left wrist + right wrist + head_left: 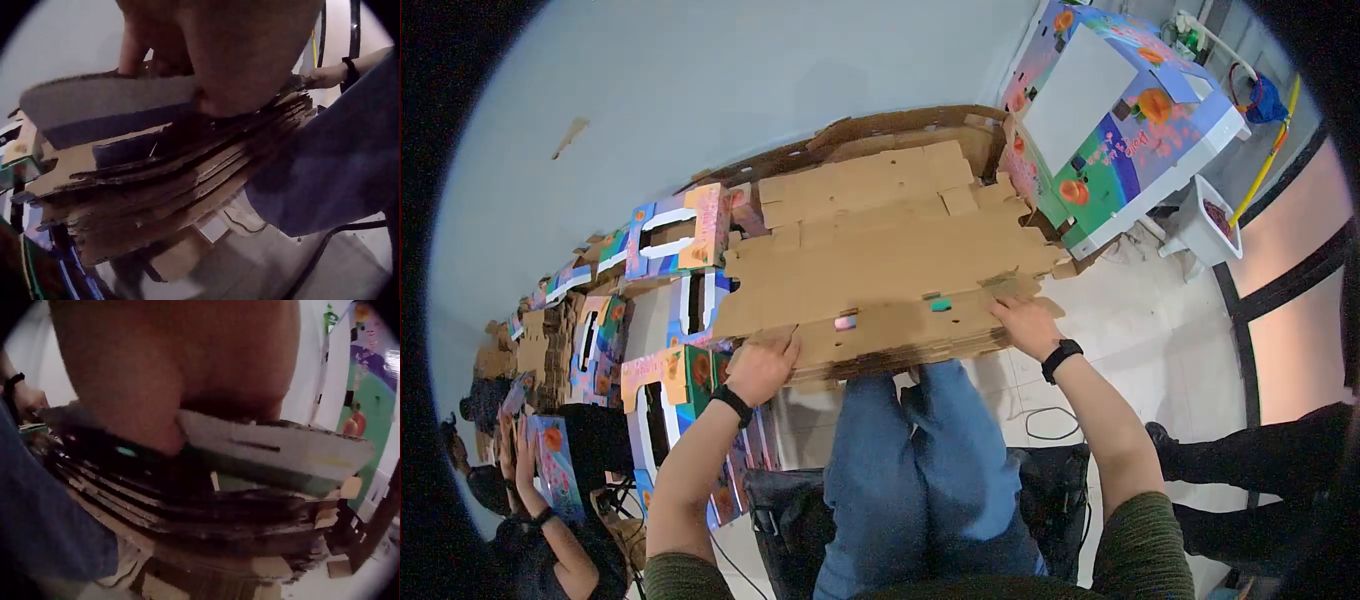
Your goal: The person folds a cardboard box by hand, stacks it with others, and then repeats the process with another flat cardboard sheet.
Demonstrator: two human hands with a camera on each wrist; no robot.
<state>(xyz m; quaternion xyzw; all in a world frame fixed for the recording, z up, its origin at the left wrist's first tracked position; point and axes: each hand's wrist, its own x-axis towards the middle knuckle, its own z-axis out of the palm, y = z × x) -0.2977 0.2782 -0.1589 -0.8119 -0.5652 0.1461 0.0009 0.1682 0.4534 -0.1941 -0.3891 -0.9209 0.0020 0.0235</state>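
Observation:
A wide brown flattened cardboard box (880,265) lies on top of a stack of cardboard sheets (206,178) in front of the person's knees. At the near left corner the left hand (762,372) grips its edge, fingers above and thumb tucked underneath. The right hand (1030,325) holds the same near edge at the right end, its thumb also below. In both wrist views the near edge of this top piece is raised from the layers beneath, showing a coloured printed underside (262,469). Two small slots along the near side show pink and green.
Printed fruit boxes (675,235) with cut-out handles line the left side. A large printed box (1115,130) stands at the back right, near a white bin (1205,225). Another person (550,520) sits at far left; dark-clothed legs (1260,450) show at right.

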